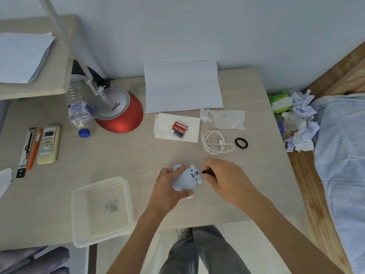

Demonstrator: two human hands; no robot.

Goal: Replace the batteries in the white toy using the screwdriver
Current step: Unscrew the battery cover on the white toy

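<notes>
The white toy (185,179) lies on its side near the desk's front edge, its underside facing right. My left hand (166,186) grips its body from the left. My right hand (223,175) pinches a small black-handled screwdriver (206,172), whose metal tip touches the toy's battery cover by a small red mark. Three batteries (179,129), two red and one dark blue, rest side by side on a white tissue (167,125) further back.
A clear plastic box (101,209) sits left of my hands. Behind are a white cable (214,143), a black hair tie (241,143), a sheet of paper (181,86), a red lamp base (120,111), a water bottle (79,109) and a remote (48,145). Crumpled tissues (300,119) pile at the right edge.
</notes>
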